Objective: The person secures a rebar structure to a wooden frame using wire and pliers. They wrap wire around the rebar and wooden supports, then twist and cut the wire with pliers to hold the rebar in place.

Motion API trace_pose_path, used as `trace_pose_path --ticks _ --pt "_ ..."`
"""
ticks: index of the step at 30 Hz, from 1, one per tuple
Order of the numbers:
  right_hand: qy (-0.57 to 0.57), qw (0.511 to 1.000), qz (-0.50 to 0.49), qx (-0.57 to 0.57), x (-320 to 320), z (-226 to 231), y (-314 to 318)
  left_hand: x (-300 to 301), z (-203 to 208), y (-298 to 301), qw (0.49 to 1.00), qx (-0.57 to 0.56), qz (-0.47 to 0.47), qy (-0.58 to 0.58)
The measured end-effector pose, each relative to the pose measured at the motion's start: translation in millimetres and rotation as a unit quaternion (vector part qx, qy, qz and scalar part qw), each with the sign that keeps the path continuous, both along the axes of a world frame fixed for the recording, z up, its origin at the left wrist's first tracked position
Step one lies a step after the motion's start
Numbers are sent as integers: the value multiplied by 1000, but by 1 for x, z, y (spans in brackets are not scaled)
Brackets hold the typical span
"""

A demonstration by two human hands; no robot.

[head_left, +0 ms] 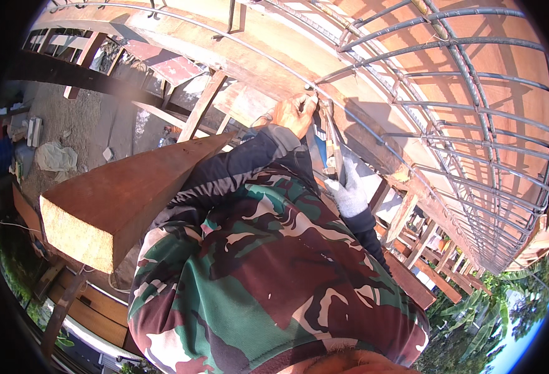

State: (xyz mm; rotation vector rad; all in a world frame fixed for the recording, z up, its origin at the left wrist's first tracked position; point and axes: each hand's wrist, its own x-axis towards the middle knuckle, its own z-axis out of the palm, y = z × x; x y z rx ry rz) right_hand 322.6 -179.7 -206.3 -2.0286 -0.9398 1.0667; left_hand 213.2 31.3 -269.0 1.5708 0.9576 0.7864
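Looking down in the head view, I find a rebar cage (pixel 453 42) filling the upper right and a thick timber beam (pixel 125 187) jutting out at left. Beside a steel rod (pixel 349 115), the gloved right hand (pixel 350 192) grips a long, worn tool (pixel 332 142); the bare left hand (pixel 295 115) pinches its fingers near the tip, contents unclear.

left hand (pixel 296 115) near steel rod (pixel 287 66) | gloved right hand (pixel 350 190) grips tool (pixel 333 144)

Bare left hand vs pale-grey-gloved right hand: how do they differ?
The left hand is uncovered; the right hand wears fabric. The left hand's fingers curl near the head of the long metal hand tool; the right hand holds its handle end. The left hand sits higher in view than the right. Both emerge from dark sleeves.
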Motion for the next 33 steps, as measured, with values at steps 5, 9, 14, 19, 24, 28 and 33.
trace_pose_path --ticks 5,9,14,19,24,28,33 --pt "-17 997 60 41 -8 18 21 1 -10 -1 1000 -9 3 -30" --pt "-144 983 91 73 -10 17 25 3 -23 -2 995 -55 -14 -83" --pt "-267 953 129 55 -12 27 30 5 -19 -7 989 -86 -14 -120" --pt "-383 909 156 50 -14 33 34 5 -16 -11 952 -212 -23 -221" --pt "-348 915 200 33 -6 40 37 7 -15 -13 949 -221 3 -226" --pt "-253 953 126 105 -9 19 46 0 -12 -11 942 -263 -22 -205" --pt "340 940 -17 -31 1 9 48 -11 2 3 890 -390 -36 -231"
